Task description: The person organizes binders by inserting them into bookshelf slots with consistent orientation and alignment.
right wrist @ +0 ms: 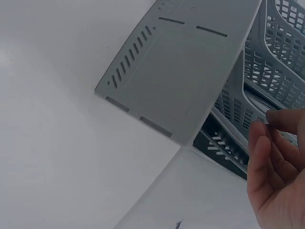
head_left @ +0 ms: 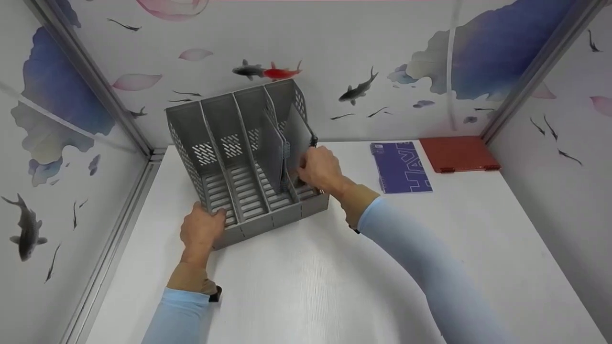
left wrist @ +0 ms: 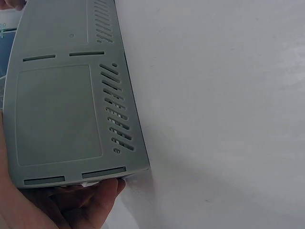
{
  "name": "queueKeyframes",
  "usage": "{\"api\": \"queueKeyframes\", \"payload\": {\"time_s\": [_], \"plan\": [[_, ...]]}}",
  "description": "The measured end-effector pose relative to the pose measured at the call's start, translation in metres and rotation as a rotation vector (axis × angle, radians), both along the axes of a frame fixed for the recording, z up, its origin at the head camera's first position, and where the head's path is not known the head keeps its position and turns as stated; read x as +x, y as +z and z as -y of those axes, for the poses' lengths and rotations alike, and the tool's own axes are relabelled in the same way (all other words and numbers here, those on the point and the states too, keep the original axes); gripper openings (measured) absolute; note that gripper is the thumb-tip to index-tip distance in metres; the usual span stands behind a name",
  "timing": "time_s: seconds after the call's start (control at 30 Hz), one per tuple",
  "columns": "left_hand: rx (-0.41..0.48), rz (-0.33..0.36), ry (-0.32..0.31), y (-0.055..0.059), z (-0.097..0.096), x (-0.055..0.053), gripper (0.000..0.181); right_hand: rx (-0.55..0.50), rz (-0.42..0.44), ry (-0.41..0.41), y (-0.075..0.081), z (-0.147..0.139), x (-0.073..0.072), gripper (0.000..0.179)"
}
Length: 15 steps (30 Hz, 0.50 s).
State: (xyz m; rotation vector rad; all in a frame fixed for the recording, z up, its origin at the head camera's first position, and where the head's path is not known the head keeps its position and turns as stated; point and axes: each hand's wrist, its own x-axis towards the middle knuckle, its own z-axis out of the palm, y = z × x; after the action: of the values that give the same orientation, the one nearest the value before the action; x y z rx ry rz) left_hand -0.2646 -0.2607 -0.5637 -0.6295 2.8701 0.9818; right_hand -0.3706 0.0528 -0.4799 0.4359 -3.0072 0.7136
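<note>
With two notebooks [head_left: 271, 155] slotted, my left grip [head_left: 202, 228] is clasping the gray file rack [head_left: 287, 216] centre-left, my curled right grip [head_left: 321, 168] is hiding its hold, and a purple notebook [head_left: 400, 167] and red binder [head_left: 460, 154] are lying outside, right.

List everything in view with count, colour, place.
File organizer: one, grey, table's back left.
Flat items: at least two, greyish, in the organizer's two rightmost compartments.
Notebook: one, purple, right of the organizer.
Binder-like item: one, red, right of the notebook.
Table: one, white, under the organizer.
Walls: three, patterned white, around the table.
Posts: two, grey, back corners.
Left hand: one, bare, gripping organizer's front left corner.
Right hand: one, bare, at the rightmost compartment.
Cuffs: two, brown with black pieces, wrists.
Sleeves: two, light blue, forearms.
</note>
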Motion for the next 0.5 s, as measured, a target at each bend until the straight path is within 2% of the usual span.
{"api": "queueKeyframes", "payload": {"time_s": [0.27, 0.5], "plan": [[0.005, -0.012, -0.006, -0.001, 0.000, 0.001, 0.078, 0.062, -0.043, 0.029, 0.008, -0.033, -0.003, 0.022], [0.016, -0.006, -0.007, -0.001, 0.001, 0.000, 0.077, 0.036, -0.078, 0.006, 0.010, -0.070, -0.007, 0.027]]}}
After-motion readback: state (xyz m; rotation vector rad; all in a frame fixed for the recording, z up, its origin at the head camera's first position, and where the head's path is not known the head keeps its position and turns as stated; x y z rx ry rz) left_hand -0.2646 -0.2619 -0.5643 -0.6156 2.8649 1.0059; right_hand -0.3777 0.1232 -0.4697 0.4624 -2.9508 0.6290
